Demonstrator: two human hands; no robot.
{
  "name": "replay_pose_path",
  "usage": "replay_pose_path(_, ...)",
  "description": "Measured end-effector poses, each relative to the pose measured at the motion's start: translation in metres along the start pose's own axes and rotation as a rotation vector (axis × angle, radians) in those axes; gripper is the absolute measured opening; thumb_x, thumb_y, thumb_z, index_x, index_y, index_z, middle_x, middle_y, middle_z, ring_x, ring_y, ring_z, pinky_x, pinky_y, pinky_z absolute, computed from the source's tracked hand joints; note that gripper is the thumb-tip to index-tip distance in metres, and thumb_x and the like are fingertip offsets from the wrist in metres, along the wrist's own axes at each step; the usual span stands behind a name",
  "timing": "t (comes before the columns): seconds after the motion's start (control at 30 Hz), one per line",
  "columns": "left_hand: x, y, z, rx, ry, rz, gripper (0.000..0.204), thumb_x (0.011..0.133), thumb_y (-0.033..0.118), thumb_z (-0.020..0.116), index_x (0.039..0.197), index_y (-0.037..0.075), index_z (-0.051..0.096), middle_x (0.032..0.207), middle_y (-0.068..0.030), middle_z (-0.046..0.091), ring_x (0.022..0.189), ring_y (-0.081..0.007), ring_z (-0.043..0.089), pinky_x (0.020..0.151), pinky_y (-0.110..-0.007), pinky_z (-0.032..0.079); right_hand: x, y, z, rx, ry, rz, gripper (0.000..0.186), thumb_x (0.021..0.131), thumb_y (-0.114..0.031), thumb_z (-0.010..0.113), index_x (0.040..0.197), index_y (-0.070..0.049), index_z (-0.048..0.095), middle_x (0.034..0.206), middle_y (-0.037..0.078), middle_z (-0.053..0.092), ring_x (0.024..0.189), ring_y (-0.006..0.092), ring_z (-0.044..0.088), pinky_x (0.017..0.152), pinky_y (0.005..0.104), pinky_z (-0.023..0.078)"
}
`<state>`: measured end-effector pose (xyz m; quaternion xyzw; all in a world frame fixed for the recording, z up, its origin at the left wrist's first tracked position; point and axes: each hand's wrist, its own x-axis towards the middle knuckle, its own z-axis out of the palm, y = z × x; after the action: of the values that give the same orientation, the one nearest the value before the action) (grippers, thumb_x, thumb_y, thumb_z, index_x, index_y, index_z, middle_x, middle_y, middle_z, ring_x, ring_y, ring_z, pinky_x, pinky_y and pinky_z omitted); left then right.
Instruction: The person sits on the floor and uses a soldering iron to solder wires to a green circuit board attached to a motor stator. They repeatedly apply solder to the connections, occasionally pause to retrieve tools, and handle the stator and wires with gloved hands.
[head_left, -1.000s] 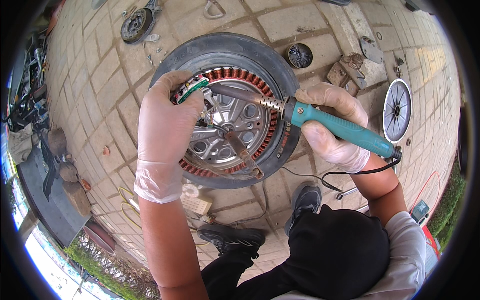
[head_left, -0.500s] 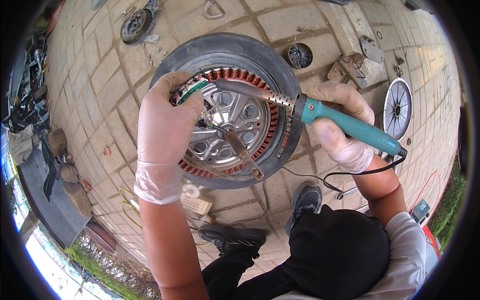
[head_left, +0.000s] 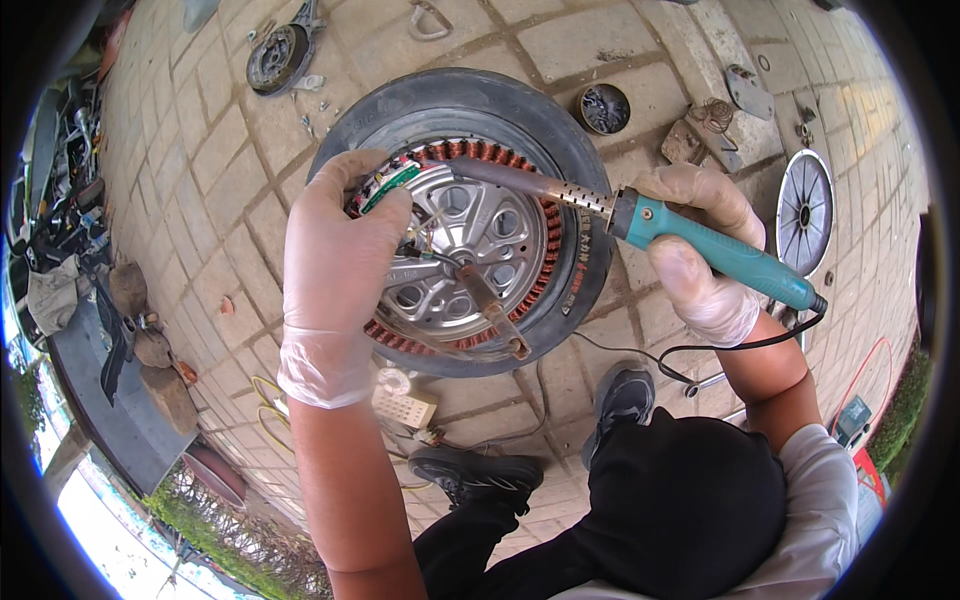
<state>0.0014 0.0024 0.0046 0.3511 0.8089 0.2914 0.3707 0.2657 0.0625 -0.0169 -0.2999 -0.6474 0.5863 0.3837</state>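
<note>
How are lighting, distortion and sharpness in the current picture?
Head view: daylight on the paving looks soft, but the lower-left background is burnt white; same head view, paving lines bow near the rim, and the soldering iron looks fairly sharp.

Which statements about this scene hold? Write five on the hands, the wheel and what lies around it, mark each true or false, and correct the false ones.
1. The right hand holds a teal-handled soldering iron. True.
2. The left hand holds a green board. True.
3. Both hands are bare. False: both wear thin, translucent gloves.
4. A round tin of small dark bits stands left of the wheel. False: the tin is beyond the wheel, at its upper right.
5. A silver disc with radiating ribs is to the right of the wheel. True.
</note>
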Motion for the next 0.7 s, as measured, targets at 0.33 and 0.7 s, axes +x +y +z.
replay_pose_path(0.33,-0.008,-0.014,-0.03,-0.012,0.051,0.18,0.04,0.085,0.015,0.064,0.118,-0.006,0.06,0.107,-0.0122,0.066,0.097,-0.0163,0.061,0.087,-0.026,0.046,-0.007,0.014,-0.012,0.159,0.231,-0.032,0.039,0.087,-0.021,0.064,0.118,0.002,0.058,0.105,0.015,0.065,0.078,0.0163,0.06,0.072,0.0284,0.049)
replay_pose_path(0.7,-0.204,-0.227,-0.102,-0.333,0.738,-0.488,0.015,0.089,0.007,0.054,0.086,-0.001,0.066,0.073,-0.0026,0.061,0.062,-0.0085,0.049,0.056,-0.022,0.038,-0.028,0.024,-0.055,0.086,0.338,0.161,0.048,0.095,-0.034,0.045,0.122,0.003,0.057,0.107,0.012,0.065,0.102,0.019,0.056,0.1,0.0354,0.037)
